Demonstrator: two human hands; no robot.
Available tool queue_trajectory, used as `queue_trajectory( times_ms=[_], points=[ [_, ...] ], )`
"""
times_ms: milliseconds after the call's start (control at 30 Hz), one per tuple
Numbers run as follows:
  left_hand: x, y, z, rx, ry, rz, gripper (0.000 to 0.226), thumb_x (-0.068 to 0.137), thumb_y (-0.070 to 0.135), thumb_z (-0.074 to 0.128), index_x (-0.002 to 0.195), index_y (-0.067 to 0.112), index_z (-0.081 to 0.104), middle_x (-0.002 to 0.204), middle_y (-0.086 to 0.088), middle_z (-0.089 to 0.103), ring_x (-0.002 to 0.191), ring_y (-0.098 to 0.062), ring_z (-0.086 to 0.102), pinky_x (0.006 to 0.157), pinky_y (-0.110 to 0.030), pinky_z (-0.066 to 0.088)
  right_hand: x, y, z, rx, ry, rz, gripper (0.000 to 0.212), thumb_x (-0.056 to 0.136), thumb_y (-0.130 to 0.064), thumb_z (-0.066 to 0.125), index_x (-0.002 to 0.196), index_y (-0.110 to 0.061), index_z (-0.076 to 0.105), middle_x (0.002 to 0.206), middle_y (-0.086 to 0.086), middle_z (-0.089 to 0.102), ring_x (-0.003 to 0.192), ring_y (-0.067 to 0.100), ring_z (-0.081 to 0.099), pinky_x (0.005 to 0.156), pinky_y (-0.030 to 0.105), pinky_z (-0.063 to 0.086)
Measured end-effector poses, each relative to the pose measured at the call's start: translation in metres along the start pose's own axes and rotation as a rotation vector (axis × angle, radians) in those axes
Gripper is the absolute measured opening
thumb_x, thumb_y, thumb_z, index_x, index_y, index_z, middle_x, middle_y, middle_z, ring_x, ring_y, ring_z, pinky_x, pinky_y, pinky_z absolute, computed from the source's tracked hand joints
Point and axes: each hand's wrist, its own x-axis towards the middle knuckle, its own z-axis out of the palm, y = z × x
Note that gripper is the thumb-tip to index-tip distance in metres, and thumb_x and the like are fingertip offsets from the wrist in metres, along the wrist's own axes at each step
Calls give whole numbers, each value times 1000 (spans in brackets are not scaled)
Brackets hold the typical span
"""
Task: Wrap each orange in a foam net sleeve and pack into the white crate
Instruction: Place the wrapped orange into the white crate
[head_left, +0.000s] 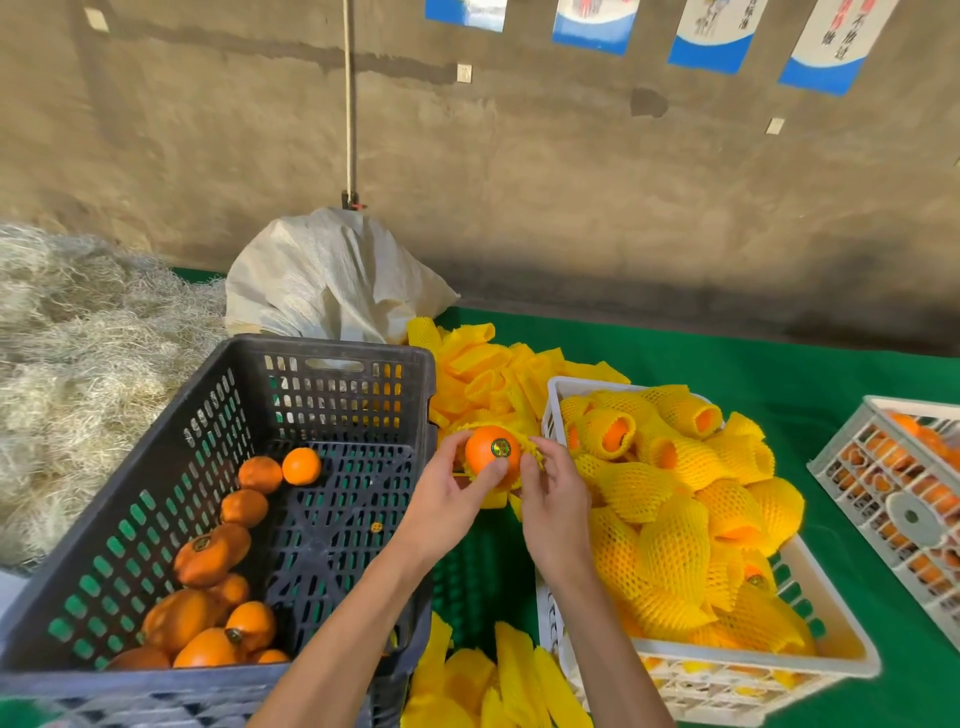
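Observation:
Between the two crates I hold an orange (488, 451) with a small round sticker, partly inside a yellow foam net sleeve (531, 451). My left hand (451, 500) grips the orange from the left, thumb across its front. My right hand (551, 498) pinches the sleeve's edge at the orange's right side. The white crate (748, 661) to the right is heaped with sleeved oranges (675, 525). The dark blue crate (363, 358) to the left holds several bare oranges (218, 587) along its left side.
Loose yellow sleeves (488, 374) lie piled behind my hands, and more sleeves (498, 686) lie at the front. A second white crate (852, 457) of oranges stands at the far right on the green cloth (779, 358). A white sack (322, 280) and straw (78, 353) lie behind left.

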Motion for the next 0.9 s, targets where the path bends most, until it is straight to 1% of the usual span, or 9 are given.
queue_trajectory(
  times_ms=[133, 233, 333, 433, 500, 600, 667, 767, 900],
  points=[
    [-2, 1, 2, 14, 123, 46, 51, 83, 40, 84, 123, 27, 54, 117, 6, 62, 98, 2, 63, 77, -13, 51, -4, 7, 1, -26, 50, 21, 29, 105, -24, 53, 132, -21, 63, 117, -2, 72, 106, 14, 68, 91, 40, 58],
    [-1, -1, 6, 95, 194, 90, 59, 80, 35, 89, 121, 29, 47, 119, 3, 57, 102, -9, 63, 81, -28, 58, -8, 5, -2, -121, 164, -37, 27, 104, -19, 54, 128, -22, 67, 95, 0, 74, 80, 13, 68, 70, 16, 52],
    [0, -4, 7, 89, 246, 120, 70, 77, 29, 91, 121, 31, 36, 122, 2, 50, 109, -22, 60, 86, -45, 58, -16, -5, 0, -200, 197, -151, 29, 102, -11, 56, 129, -16, 67, 105, 6, 75, 89, 24, 69, 74, 28, 55],
    [3, -7, 9, 99, 271, 81, 87, 72, 31, 94, 131, 34, 30, 129, 3, 43, 119, -19, 53, 94, -41, 55, -27, -9, 7, -264, 249, -277, 29, 98, -5, 62, 125, -8, 70, 116, 7, 75, 101, 27, 71, 80, 31, 59],
    [5, -12, 10, 223, 270, 61, 90, 71, 38, 92, 139, 31, 34, 131, 3, 40, 123, -14, 46, 99, -31, 49, -30, -7, 9, -296, 266, -332, 27, 97, -9, 64, 123, -8, 72, 116, 6, 75, 103, 24, 72, 81, 27, 56],
    [5, -13, 11, 309, 245, 36, 73, 74, 43, 89, 134, 25, 52, 122, 6, 39, 118, -11, 42, 91, -15, 42, -34, -3, 6, -366, 253, -429, 26, 97, -16, 62, 120, -10, 74, 115, 3, 75, 106, 20, 72, 86, 31, 59],
    [3, -9, 10, 309, 200, 63, 67, 79, 38, 87, 135, 29, 51, 129, 6, 41, 121, -11, 43, 96, -19, 42, -35, -2, 0, -316, 188, -396, 26, 99, -21, 63, 123, -15, 73, 122, -3, 72, 115, 14, 66, 93, 38, 58],
    [-2, 3, 13, 92, 35, 74, 59, 89, 18, 80, 138, 28, 48, 130, 1, 60, 118, -17, 62, 101, -35, 54, -31, 0, -14, -189, 84, -255, 28, 100, -41, 59, 122, -27, 70, 134, -15, 62, 127, 4, 54, 103, 31, 51],
    [-10, 24, 37, -84, -138, 18, 60, 97, 12, 68, 147, 29, 40, 121, 16, 70, 114, -6, 67, 95, -24, 55, -25, -1, -35, -86, 108, -159, 40, 97, -62, 51, 125, -35, 61, 138, -18, 58, 128, 1, 52, 100, 29, 52]
  ],
)
